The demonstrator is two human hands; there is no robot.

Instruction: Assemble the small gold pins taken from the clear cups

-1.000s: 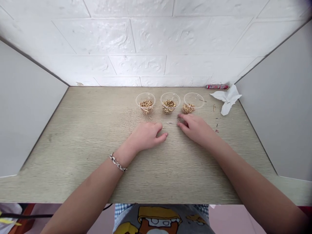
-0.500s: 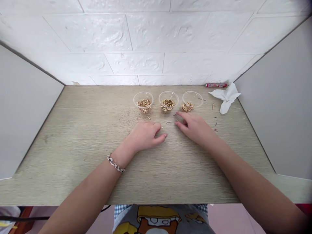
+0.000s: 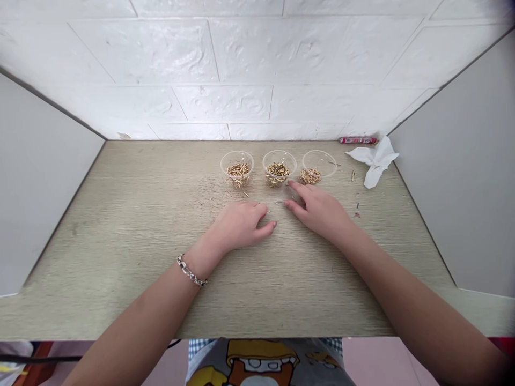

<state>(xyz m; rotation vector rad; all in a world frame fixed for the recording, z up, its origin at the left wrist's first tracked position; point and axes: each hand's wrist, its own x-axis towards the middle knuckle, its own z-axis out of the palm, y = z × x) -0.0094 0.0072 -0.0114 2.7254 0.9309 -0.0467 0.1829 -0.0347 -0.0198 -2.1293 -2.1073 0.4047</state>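
My left hand (image 3: 242,225) rests on the table, thumb held away from the curled index finger. A tiny gold pin (image 3: 268,212) shows by that index fingertip; whether it touches the finger I cannot tell. To the right, my right hand (image 3: 319,210) has thumb and index finger spread apart, the index tip near the middle cup's base. Between the hands, close to the right thumb, lies a small pale pointed piece (image 3: 277,202). Three clear plastic cups stand in a row: left cup (image 3: 237,156), middle cup (image 3: 279,155) and right cup (image 3: 319,156), each holding many small gold pins.
On the wooden table (image 3: 120,241), another gold pin (image 3: 246,194) lies before the left cup. At the right are a crumpled white tissue (image 3: 374,160), a red tube-like item (image 3: 358,140) and several small loose bits. A white brick wall and grey side panels enclose the table.
My right hand has shifted slightly left, its thumb now closer to the pale pointed piece and its index finger nearer the middle cup. My left hand stays in place.
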